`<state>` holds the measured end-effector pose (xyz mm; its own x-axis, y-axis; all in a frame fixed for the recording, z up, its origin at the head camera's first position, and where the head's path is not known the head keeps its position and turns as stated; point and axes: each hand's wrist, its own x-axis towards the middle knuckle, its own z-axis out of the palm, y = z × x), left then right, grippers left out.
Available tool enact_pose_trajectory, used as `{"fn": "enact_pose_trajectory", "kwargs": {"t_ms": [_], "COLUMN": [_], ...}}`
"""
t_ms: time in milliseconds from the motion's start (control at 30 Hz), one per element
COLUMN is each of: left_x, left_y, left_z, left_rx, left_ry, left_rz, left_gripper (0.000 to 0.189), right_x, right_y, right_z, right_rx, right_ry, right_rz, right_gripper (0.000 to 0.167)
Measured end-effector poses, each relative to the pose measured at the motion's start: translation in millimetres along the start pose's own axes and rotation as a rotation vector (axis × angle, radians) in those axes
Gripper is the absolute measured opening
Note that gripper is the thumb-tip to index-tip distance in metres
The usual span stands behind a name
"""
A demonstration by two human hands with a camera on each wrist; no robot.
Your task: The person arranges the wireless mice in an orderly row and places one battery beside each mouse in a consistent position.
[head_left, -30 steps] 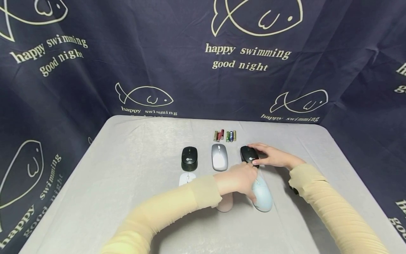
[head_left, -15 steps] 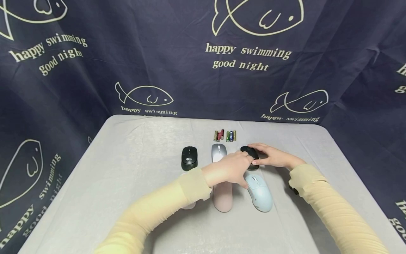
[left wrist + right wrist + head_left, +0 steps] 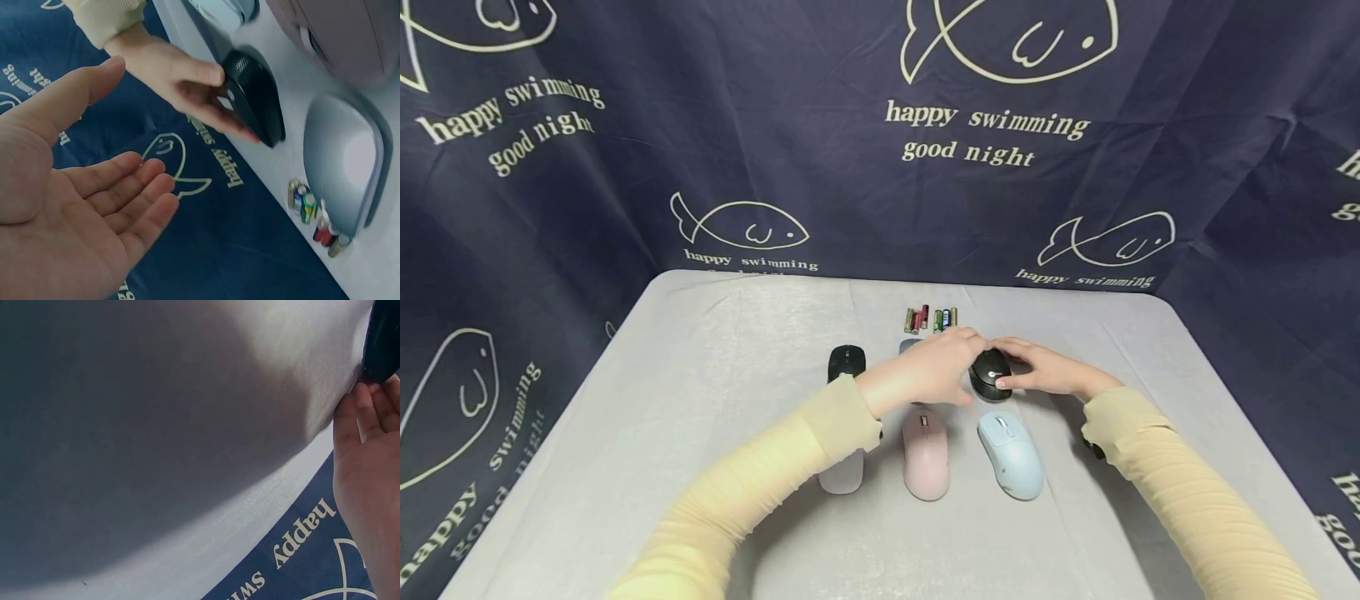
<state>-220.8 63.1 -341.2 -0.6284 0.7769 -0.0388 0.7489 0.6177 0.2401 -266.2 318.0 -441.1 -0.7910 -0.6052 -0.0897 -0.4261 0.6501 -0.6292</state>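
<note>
My right hand [image 3: 1047,369] holds a black computer mouse [image 3: 990,382] on the table, thumb at its near side and fingers along its far side. In the left wrist view that mouse [image 3: 259,97] shows between thumb and fingers. My left hand [image 3: 931,367] hovers just left of it, over a grey mouse [image 3: 909,344] that it mostly covers in the head view. Its palm [image 3: 69,231] holds nothing, the fingers loosely bent and the thumb apart. In the right wrist view only part of the right hand [image 3: 369,462] appears, at the mouse's dark edge.
Nearer the front lie a light blue mouse [image 3: 1013,458], a pink mouse [image 3: 926,458] and a white mouse [image 3: 842,475], partly under the left sleeve. Another black mouse [image 3: 846,360] stands at left. Two small groups of batteries [image 3: 917,320] lie behind. Dark curtains [image 3: 880,217] border the table.
My left hand has left the black mouse and moved up and to the left, uncovering the light blue and pink mice. The right hand stays at the black mouse.
</note>
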Motion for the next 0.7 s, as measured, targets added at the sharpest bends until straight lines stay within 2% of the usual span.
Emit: {"fn": "enact_pose_trajectory", "kwargs": {"t_ms": [233, 400, 700], "left_x": [-0.4, -0.7, 3.1], "left_y": [-16.7, -31.0, -54.7], "left_z": [-8.9, -14.2, -14.7], "left_rx": [-0.018, -0.043, -0.078], "left_ry": [0.006, 0.035, 0.065], "left_rz": [-0.024, -0.022, -0.047], "left_gripper": [0.074, 0.071, 0.067], "right_x": [-0.5, -0.3, -0.5], "right_y": [-0.3, -1.0, -1.8], "right_z": [-0.6, -0.9, -0.7], "right_rx": [-0.026, -0.015, -0.017], "right_ry": [0.016, 0.011, 0.005], "right_rz": [-0.033, -0.019, -0.015], "right_gripper": [0.069, 0.07, 0.068]}}
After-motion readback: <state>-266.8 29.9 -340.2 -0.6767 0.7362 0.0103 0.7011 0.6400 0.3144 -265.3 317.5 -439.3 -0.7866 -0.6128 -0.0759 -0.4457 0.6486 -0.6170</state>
